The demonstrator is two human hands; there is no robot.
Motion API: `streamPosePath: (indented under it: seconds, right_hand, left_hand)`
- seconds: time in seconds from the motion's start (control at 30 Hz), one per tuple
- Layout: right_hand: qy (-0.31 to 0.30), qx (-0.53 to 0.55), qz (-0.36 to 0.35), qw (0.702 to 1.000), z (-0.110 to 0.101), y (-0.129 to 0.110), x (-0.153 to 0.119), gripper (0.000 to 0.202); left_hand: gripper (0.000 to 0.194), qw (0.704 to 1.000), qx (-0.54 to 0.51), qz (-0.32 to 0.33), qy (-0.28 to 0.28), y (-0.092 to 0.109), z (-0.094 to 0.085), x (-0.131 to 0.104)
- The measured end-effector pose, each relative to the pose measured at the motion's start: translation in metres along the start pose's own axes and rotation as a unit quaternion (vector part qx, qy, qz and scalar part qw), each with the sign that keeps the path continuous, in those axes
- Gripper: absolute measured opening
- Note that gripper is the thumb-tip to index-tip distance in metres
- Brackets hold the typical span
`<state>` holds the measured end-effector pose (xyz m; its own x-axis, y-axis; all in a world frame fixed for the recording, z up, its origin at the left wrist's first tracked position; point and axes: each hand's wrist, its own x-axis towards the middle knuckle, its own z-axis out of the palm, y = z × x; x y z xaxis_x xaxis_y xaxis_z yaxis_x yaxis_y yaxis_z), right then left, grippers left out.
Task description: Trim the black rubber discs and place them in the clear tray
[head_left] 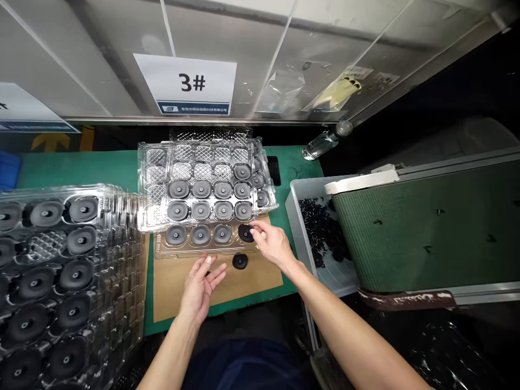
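My right hand (273,244) pinches a black rounded part (245,233) at the right end of the front row of a clear plastic tray (162,250). Three similar dark parts sit in that row to its left. Palm turned up and fingers spread, my left hand (202,284) is just in front of the tray; whether something small lies under its fingers is hard to tell. Between the hands, a loose black part (240,261) lies on brown cardboard (252,284). Another clear tray (152,219), partly filled with the same parts, overlaps behind.
Tall stacked trays of dark parts (77,273) stand at left. A translucent bin (298,216) of small black pieces sits at right, beside a green conveyor belt (406,227). A bottle (325,142) and a dark phone-like object (274,170) are behind.
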<state>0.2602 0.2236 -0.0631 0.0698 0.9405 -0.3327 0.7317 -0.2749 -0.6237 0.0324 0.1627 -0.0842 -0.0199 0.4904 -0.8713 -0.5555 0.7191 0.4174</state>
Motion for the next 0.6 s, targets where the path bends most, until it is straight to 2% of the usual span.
streamPosePath:
  seconds: [0.2,0.33,0.47,0.6]
  right_hand:
    - [0.009,-0.131,-0.015,0.991,0.012,-0.008,0.002,0.033]
    - [0.007,-0.191,-0.04,0.981,0.021,-0.027,-0.002,0.04]
    - [-0.034,-0.22,-0.077,0.972,0.044,-0.05,0.002,0.031]
    - [-0.052,-0.23,-0.08,0.968,0.063,-0.058,0.012,0.022]
  left_hand:
    - [0.014,0.999,-0.032,0.007,-0.016,0.009,0.003,0.016]
    - [0.018,0.999,-0.028,-0.003,-0.019,0.011,0.004,0.019]
    - [0.019,0.999,-0.024,-0.01,-0.021,0.013,0.004,0.018]
    - [0.02,0.999,-0.013,-0.02,-0.024,0.016,0.003,0.019]
